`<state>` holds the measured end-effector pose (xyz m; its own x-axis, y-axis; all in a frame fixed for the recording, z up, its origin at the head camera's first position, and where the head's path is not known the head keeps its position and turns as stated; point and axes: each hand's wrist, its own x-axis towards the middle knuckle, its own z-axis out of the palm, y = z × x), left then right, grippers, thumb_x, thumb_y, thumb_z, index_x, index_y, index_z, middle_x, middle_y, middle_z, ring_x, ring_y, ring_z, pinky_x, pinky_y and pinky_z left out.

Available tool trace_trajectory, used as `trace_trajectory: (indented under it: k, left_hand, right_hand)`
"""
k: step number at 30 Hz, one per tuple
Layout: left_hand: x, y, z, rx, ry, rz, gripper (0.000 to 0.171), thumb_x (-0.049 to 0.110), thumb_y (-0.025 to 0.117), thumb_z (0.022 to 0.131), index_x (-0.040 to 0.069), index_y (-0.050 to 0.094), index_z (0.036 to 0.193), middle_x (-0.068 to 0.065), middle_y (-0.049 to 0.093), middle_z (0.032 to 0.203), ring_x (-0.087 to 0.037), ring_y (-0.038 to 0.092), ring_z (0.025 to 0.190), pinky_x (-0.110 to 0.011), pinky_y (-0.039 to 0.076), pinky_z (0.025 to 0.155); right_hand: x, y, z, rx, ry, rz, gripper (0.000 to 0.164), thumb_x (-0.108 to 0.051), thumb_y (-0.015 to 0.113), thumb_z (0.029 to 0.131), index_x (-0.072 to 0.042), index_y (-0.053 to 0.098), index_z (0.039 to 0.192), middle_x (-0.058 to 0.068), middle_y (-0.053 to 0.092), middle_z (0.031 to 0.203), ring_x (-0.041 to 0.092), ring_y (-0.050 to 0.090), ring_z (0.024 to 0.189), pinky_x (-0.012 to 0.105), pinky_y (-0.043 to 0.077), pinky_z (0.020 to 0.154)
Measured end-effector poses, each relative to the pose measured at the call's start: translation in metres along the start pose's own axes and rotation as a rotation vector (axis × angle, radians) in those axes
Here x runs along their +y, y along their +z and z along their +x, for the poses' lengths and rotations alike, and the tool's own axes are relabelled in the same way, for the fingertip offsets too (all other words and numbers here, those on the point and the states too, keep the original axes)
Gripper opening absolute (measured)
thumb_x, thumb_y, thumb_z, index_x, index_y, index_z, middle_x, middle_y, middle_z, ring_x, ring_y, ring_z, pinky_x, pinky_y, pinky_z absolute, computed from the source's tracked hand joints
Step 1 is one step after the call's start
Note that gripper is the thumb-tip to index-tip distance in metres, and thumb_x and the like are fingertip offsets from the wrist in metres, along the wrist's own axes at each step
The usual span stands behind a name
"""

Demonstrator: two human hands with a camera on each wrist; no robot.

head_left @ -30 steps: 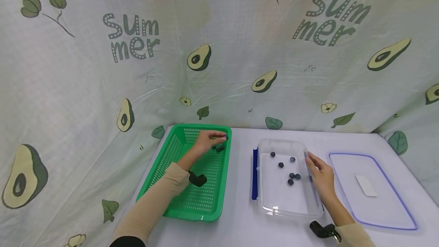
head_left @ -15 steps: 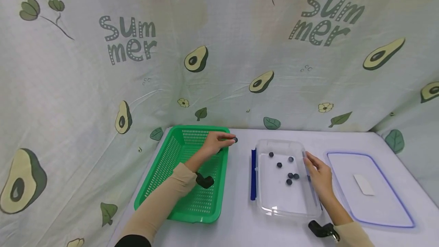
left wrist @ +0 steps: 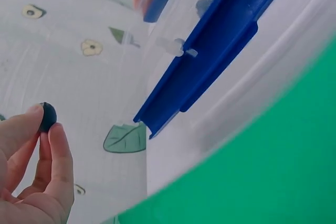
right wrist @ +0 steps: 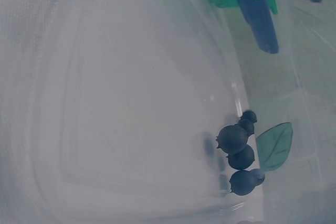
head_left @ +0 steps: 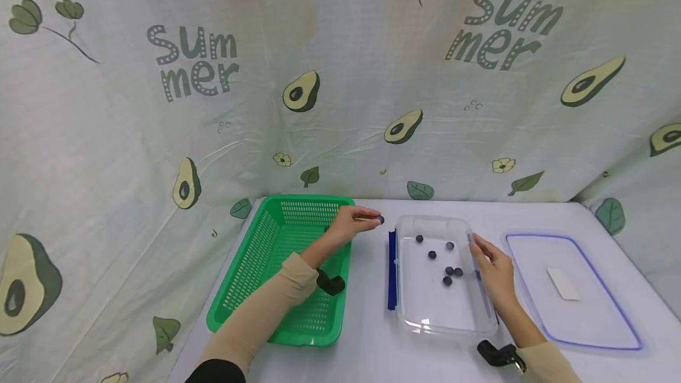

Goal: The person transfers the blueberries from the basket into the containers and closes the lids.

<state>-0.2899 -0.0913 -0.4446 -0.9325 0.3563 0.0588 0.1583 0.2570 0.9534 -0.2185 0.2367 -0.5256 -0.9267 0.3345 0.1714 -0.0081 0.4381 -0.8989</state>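
Between thumb and fingertips, my left hand (head_left: 348,223) pinches a blueberry (head_left: 380,219), held above the table in the gap between the green basket (head_left: 334,337) and a clear plastic container (head_left: 425,309). In the left wrist view the same blueberry (left wrist: 48,117) shows dark and round at the fingertips. My right hand (head_left: 497,273) grips the container's right wall at the rim. Several loose blueberries (head_left: 447,281) lie on the container floor; the right wrist view shows some bunched near its far side (right wrist: 232,139). My left forearm covers part of the basket's inside.
A blue latch flap (head_left: 392,270) hangs out from the container's left side. To the right lies a clear lid with a blue rim (head_left: 598,344), with a white rectangle (head_left: 564,284) on it. A printed curtain (head_left: 351,75) closes off the table's back edge.
My left hand has carried the blueberry rightward, from over the basket's far right corner out past its rim. The right hand keeps its place on the container.
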Motion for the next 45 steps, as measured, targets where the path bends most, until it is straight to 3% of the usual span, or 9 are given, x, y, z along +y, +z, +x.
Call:
trace_trajectory:
  k: [6, 12, 15, 19, 23, 27, 31, 40, 45]
  left_hand:
    - [-0.003, 0.009, 0.008, -0.006, -0.023, -0.020, 0.026, 0.014, 0.075, 0.092, 0.003, 0.074, 0.115, -0.007, 0.072, 0.113, -0.019, 0.070, 0.098, -0.032, 0.056, 0.087]
    - [0.001, 0.015, 0.011, -0.006, -0.042, -0.028, 0.025, 0.016, 0.076, 0.091, 0.006, 0.075, 0.114, -0.004, 0.072, 0.111, -0.018, 0.070, 0.098, -0.032, 0.056, 0.088]
    - [0.002, 0.017, 0.013, -0.007, -0.040, -0.036, 0.024, 0.015, 0.076, 0.091, 0.006, 0.075, 0.113, -0.005, 0.072, 0.110, -0.017, 0.070, 0.098, -0.031, 0.056, 0.087]
    - [0.004, 0.020, 0.015, -0.015, -0.039, -0.033, 0.025, 0.014, 0.076, 0.091, 0.005, 0.075, 0.115, -0.005, 0.073, 0.109, -0.016, 0.070, 0.098, -0.030, 0.056, 0.086]
    - [0.006, 0.026, 0.016, -0.029, -0.037, -0.027, 0.026, 0.015, 0.076, 0.091, 0.005, 0.075, 0.115, -0.004, 0.073, 0.109, -0.016, 0.070, 0.099, -0.030, 0.056, 0.087]
    - [0.007, 0.032, 0.017, -0.041, -0.048, -0.013, 0.026, 0.017, 0.076, 0.091, 0.008, 0.075, 0.115, -0.001, 0.073, 0.107, -0.014, 0.069, 0.099, -0.029, 0.055, 0.088]
    - [0.006, 0.038, 0.018, -0.046, -0.054, -0.013, 0.025, 0.017, 0.076, 0.091, 0.009, 0.075, 0.114, 0.000, 0.073, 0.105, -0.012, 0.069, 0.098, -0.028, 0.055, 0.086]
    - [0.006, 0.049, 0.019, -0.073, -0.055, -0.001, 0.026, 0.019, 0.077, 0.090, 0.011, 0.076, 0.115, 0.004, 0.073, 0.104, -0.009, 0.068, 0.094, -0.027, 0.054, 0.087]
    - [0.003, 0.057, 0.019, -0.078, -0.065, -0.004, 0.024, 0.019, 0.077, 0.090, 0.012, 0.076, 0.113, 0.006, 0.073, 0.101, -0.007, 0.068, 0.092, -0.025, 0.055, 0.084]
  right_hand:
    - [-0.001, 0.000, 0.000, -0.005, -0.003, 0.010, 0.045, -0.031, 0.060, 0.102, -0.006, 0.059, 0.139, 0.014, 0.061, 0.134, -0.008, 0.048, 0.106, 0.004, 0.038, 0.079]
    - [0.000, 0.000, 0.000, -0.009, 0.002, -0.009, 0.046, -0.033, 0.058, 0.103, -0.006, 0.058, 0.139, 0.014, 0.061, 0.135, 0.013, 0.053, 0.118, 0.004, 0.037, 0.081]
    - [0.001, 0.001, 0.001, 0.000, 0.006, -0.015, 0.045, -0.032, 0.059, 0.103, -0.006, 0.059, 0.139, 0.014, 0.062, 0.134, 0.007, 0.053, 0.116, 0.007, 0.035, 0.088]
    - [0.001, 0.001, 0.001, 0.008, 0.009, -0.011, 0.043, -0.030, 0.060, 0.102, -0.005, 0.060, 0.138, 0.014, 0.062, 0.133, -0.009, 0.047, 0.108, 0.023, 0.039, 0.102]
    - [0.001, 0.001, 0.001, 0.002, 0.006, -0.012, 0.045, -0.031, 0.059, 0.103, -0.004, 0.059, 0.139, 0.015, 0.061, 0.135, 0.000, 0.051, 0.113, 0.040, 0.040, 0.106]
    - [0.000, 0.000, 0.000, -0.001, -0.006, -0.023, 0.046, -0.032, 0.058, 0.103, -0.003, 0.058, 0.139, 0.017, 0.060, 0.134, 0.018, 0.054, 0.119, 0.025, 0.041, 0.100]
    - [-0.001, 0.001, -0.001, 0.002, -0.003, -0.029, 0.045, -0.031, 0.059, 0.103, -0.003, 0.059, 0.138, 0.018, 0.061, 0.133, 0.022, 0.055, 0.119, 0.014, 0.038, 0.091]
    - [-0.001, 0.001, 0.001, 0.005, 0.013, -0.023, 0.044, -0.031, 0.059, 0.103, -0.005, 0.059, 0.138, 0.014, 0.062, 0.134, 0.013, 0.054, 0.118, 0.018, 0.038, 0.096]
    - [0.000, 0.001, 0.000, 0.006, 0.003, -0.026, 0.044, -0.031, 0.058, 0.103, -0.004, 0.059, 0.138, 0.016, 0.062, 0.132, 0.019, 0.055, 0.119, 0.032, 0.041, 0.103]
